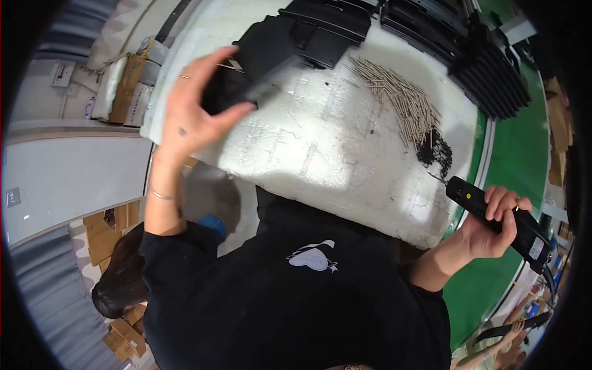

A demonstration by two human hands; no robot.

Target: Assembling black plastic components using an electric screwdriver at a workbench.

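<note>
My right hand (493,222) is wrapped round a black electric screwdriver (470,196) at the right. Its thin bit points left, close to a small heap of black screws (435,153). My left hand (196,114) is at the upper left, thumb and fingers curved round the sides of a black plastic part (229,86), which is smeared by motion. Just beyond it lie more black plastic parts (277,40) that partly overlap. A pile of thin metal rods (401,98) lies behind the screws.
A white padded work surface (308,135) lies before me. Stacked black ribbed parts (493,80) stand at the far right, beside a green surface (487,293). A person with dark hair (120,271) is at the left, and another person's hand (515,330) shows at lower right.
</note>
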